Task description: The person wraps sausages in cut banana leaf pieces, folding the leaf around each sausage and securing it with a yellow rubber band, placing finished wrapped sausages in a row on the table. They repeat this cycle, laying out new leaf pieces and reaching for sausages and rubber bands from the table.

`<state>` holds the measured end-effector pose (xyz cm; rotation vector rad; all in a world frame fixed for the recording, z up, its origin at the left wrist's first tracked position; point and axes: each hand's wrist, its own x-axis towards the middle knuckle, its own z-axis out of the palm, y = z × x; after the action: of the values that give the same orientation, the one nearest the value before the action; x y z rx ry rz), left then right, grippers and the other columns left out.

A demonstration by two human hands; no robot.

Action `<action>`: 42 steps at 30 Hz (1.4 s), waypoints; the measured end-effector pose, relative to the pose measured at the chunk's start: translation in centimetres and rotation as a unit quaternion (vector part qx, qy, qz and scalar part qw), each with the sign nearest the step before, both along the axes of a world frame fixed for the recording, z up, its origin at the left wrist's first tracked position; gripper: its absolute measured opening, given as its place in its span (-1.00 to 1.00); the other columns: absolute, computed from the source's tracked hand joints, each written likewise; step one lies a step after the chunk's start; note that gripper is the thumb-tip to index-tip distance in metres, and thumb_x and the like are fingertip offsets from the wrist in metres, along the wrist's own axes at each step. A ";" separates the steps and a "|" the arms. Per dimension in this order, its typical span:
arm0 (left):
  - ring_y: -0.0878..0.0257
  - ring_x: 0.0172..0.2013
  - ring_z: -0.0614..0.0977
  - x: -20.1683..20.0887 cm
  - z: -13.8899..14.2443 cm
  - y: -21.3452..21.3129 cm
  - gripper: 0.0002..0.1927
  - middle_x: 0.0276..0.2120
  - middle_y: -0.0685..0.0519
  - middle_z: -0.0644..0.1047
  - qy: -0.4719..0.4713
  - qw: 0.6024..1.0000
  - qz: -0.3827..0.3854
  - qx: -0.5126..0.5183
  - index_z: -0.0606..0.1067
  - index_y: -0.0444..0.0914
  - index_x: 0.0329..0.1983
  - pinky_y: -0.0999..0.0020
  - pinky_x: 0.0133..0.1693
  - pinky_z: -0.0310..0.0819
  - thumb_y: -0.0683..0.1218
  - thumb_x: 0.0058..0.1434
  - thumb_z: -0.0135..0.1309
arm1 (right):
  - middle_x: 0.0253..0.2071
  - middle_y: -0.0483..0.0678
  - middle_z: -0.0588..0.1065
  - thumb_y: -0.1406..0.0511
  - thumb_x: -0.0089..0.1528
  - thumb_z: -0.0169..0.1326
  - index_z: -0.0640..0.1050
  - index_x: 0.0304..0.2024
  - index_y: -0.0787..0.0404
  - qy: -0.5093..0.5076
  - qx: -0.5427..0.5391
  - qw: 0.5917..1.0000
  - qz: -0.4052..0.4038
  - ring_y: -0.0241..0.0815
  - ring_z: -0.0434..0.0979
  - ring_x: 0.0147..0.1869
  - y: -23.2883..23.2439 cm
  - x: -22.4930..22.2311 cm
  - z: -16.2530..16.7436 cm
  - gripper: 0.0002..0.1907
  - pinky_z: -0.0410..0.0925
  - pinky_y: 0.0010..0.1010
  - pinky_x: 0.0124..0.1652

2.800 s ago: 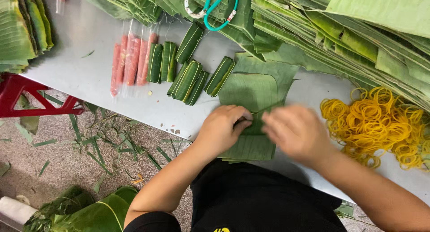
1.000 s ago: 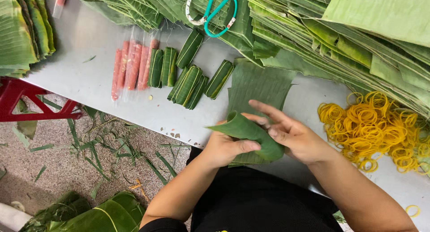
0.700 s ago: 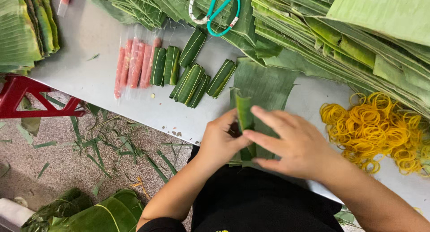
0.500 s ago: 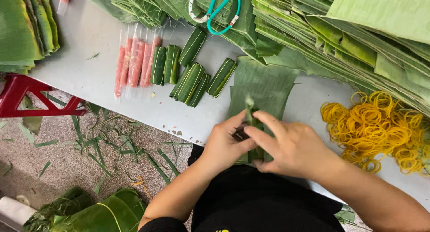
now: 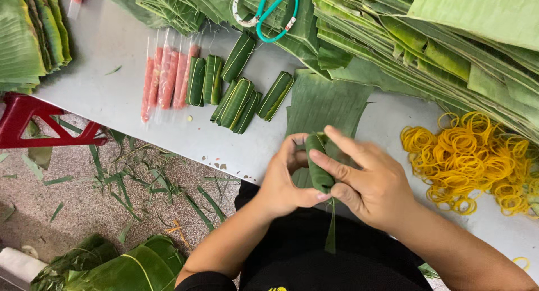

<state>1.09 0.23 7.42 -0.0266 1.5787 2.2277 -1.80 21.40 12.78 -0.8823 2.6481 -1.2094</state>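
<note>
**Wrapping step, roll nearly closed**

Both hands on one leaf roll, held just above tabletop edge, over flat banana leaf. Left hand gripping roll from the side, thumb under lower end. Right hand fingers laid along it, pinning the wrap. Loose leaf tail hanging below. Likely next: tuck ends, bind; rubber bands near right hand. Finished rolls well apart.
</note>
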 end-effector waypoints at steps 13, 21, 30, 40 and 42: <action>0.25 0.07 0.52 0.6 -2.4 0.8 0.03 0.07 0.00 0.46 -0.120 0.960 -0.123 0.220 0.26 -0.38 0.35 0.34 0.14 0.43 0.18 -0.04 0.49 | -0.03 -0.10 0.57 0.39 0.18 0.13 0.49 -0.01 0.15 -0.045 -0.236 0.966 0.097 -0.02 0.58 0.11 -0.9 0.2 -0.1 -0.70 0.41 -0.07 0.20; 0.31 0.11 0.58 2.2 -2.7 1.5 0.15 0.08 0.03 0.53 -0.202 0.927 -0.146 0.280 0.36 -0.37 0.30 0.41 0.10 0.52 0.52 -0.13 0.31 | -0.02 -0.14 0.59 0.24 0.13 0.33 0.56 -0.09 0.09 0.145 -0.088 0.981 0.093 0.00 0.53 0.17 -1.2 -1.0 2.1 -0.67 0.29 -0.04 0.12; 0.31 -0.16 0.62 0.1 1.8 -0.5 0.03 -0.06 0.11 0.56 -0.021 0.997 -0.075 -0.011 0.15 -0.27 0.42 0.29 0.02 0.53 0.12 -0.02 0.41 | 0.13 0.00 0.52 0.06 0.19 0.16 0.53 0.11 0.13 0.005 -0.083 0.996 0.043 0.04 0.50 0.23 1.4 -1.5 1.7 -0.51 0.31 -0.18 0.15; 0.29 -0.21 0.58 -0.9 4.4 -1.2 -0.22 -0.39 0.23 0.53 0.559 0.677 -0.087 -0.470 0.34 -0.18 0.45 0.05 0.42 0.11 0.01 0.17 0.34 | -0.05 0.06 0.64 0.30 0.30 0.12 0.60 -0.04 0.31 -0.448 -0.299 0.840 -0.072 -0.23 0.61 0.02 3.4 0.9 -2.9 -0.76 0.46 -0.35 0.04; 0.33 -0.21 0.60 -0.8 4.2 -1.2 -0.35 -0.44 0.28 0.51 0.606 0.609 -0.032 -0.511 0.41 -0.06 0.38 0.12 0.44 0.04 -0.07 0.21 0.30 | -0.01 0.11 0.62 0.36 0.26 0.18 0.57 -0.09 0.32 -0.492 -0.362 0.791 -0.042 -0.18 0.61 0.06 3.5 0.6 -2.5 -0.81 0.45 -0.30 0.08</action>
<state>0.26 -0.97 11.62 1.4164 3.1668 0.7091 -1.17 24.94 10.27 -0.0388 1.3798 -2.0076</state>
